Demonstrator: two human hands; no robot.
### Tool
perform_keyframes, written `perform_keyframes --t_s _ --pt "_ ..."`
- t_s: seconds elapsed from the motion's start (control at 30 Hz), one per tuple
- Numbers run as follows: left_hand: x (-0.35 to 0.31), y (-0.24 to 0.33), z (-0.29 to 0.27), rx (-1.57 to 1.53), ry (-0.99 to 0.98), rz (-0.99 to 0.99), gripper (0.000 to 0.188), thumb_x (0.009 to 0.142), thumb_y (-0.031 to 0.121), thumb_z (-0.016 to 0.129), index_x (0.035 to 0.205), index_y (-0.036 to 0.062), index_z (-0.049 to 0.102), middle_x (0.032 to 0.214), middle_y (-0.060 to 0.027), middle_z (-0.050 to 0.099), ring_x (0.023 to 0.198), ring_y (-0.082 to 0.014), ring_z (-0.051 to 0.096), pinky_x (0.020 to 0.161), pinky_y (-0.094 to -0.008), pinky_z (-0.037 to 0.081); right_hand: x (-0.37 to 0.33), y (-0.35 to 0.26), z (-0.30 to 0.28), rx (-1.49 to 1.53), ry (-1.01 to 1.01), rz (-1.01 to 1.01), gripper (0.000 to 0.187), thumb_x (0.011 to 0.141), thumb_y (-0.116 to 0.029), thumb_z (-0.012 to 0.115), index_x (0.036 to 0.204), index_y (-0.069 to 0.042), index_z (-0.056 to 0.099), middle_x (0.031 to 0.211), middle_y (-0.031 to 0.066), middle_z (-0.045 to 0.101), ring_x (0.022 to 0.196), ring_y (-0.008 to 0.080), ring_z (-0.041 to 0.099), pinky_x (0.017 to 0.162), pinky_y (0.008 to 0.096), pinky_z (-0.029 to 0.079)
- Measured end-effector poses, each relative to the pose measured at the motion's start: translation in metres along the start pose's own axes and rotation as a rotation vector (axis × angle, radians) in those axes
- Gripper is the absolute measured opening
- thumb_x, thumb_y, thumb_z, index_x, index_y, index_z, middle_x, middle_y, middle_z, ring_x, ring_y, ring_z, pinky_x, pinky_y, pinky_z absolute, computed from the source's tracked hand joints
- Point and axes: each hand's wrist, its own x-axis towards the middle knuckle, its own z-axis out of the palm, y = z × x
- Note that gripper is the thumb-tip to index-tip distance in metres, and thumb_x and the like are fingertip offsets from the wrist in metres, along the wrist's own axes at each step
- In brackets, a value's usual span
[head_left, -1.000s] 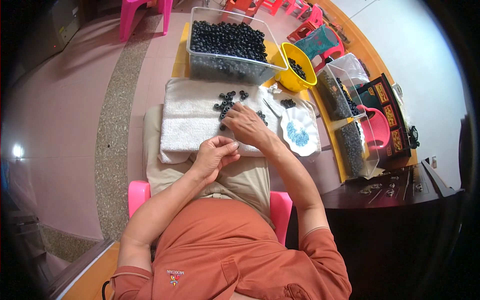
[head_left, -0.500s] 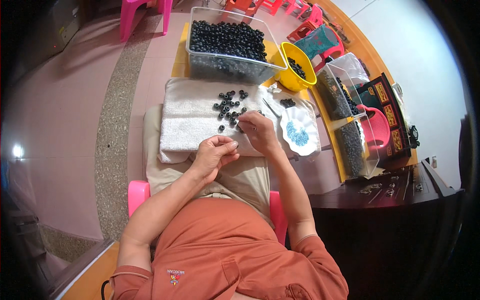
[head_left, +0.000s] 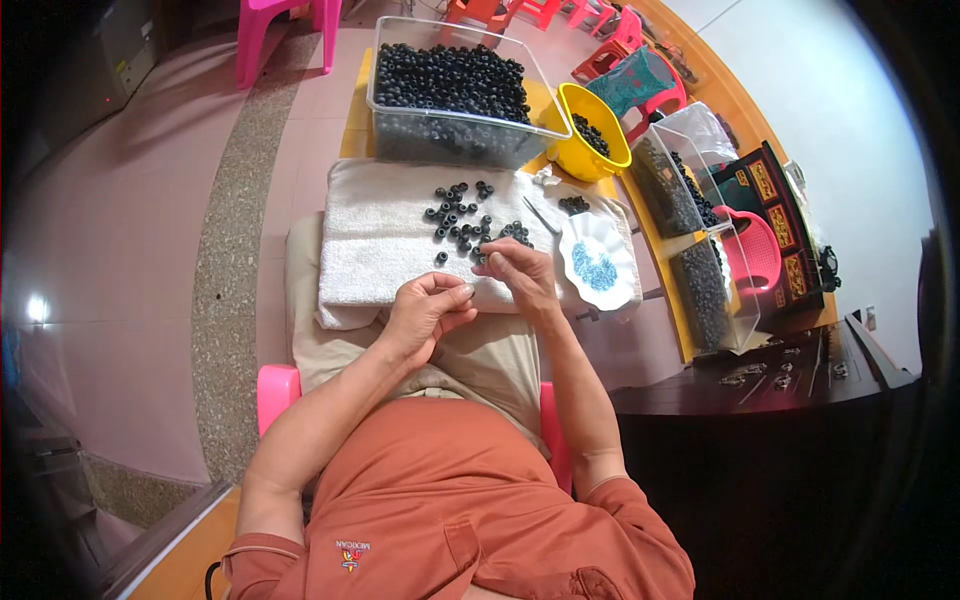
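Observation:
Just in front of the towel's near edge, my left hand [head_left: 432, 308] is closed, thumb against the index finger; whatever sits in that pinch is too small to make out. My right hand [head_left: 522, 278] hovers over the white towel [head_left: 365, 245] with its fingertips drawn together at the near side of the loose black beads [head_left: 463, 232]. Whether a bead is between those fingers is hidden. A second small group of black beads [head_left: 516, 232] lies just beyond my right knuckles. To the right, a white scalloped dish [head_left: 610, 298] holds tiny blue pieces [head_left: 594, 271].
Metal tweezers [head_left: 541, 215] lie beside the dish, near a dark bead cluster [head_left: 573, 205]. Beyond the towel stand a clear bin [head_left: 450, 138] full of black beads and a yellow basket [head_left: 590, 165]. More clear bins [head_left: 735, 320] line the right side, by a dark table [head_left: 740, 395].
My right hand has drawn slightly nearer and turned, uncovering the bead group behind it. My left hand stays almost where it was, still pinched.

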Motion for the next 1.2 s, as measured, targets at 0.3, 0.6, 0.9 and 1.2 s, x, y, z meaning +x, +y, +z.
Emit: perform_keyframes --t_s 0.3,0.6,0.9,1.2 --pt "-0.001 0.003 0.0 0.03 -0.007 0.006 0.008 0.089 0.005 0.066 0.095 0.0024 0.061 0.083 -0.0036 0.064 0.073 -0.0106 0.064 0.071 -0.0263 0.06 -0.008 -0.003 0.002 0.088 -0.02 0.158 0.015 0.091 -0.01 0.067 0.101 -0.001 0.065 0.093 0.0028 0.064 0.09 0.0134 0.064 0.082 0.0288 0.055" --pt "-0.002 0.004 0.001 0.061 -0.029 0.02 0.008 0.089 0.006 0.066 0.095 0.003 0.061 0.084 -0.0033 0.064 0.075 -0.0101 0.064 0.072 -0.0252 0.059 -0.011 -0.005 0.0 0.051 -0.098 0.248 0.018 0.094 -0.016 0.063 0.1 0.001 0.065 0.093 0.003 0.063 0.085 0.0105 0.061 0.077 0.0243 0.051" --pt "-0.003 0.006 0.004 0.109 -0.036 0.028 0.009 0.09 0.006 0.066 0.097 0.0021 0.062 0.087 -0.0044 0.065 0.077 -0.0108 0.064 0.072 -0.0244 0.059 -0.012 -0.011 -0.002 0.174 -0.197 0.345 0.015 0.093 -0.011 0.064 0.098 0.002 0.064 0.096 0.0053 0.063 0.089 0.0139 0.064 0.08 0.0283 0.055" --pt "-0.002 0.005 0.002 0.183 -0.066 0.041 0.01 0.089 0.006 0.066 0.096 0.0005 0.062 0.09 -0.0071 0.067 0.081 -0.0133 0.067 0.072 -0.0248 0.059 -0.015 -0.011 -0.007 0.238 -0.217 0.382 0.011 0.09 -0.006 0.066 0.098 0.001 0.063 0.097 0.0056 0.064 0.091 0.0143 0.065 0.083 0.0305 0.057"
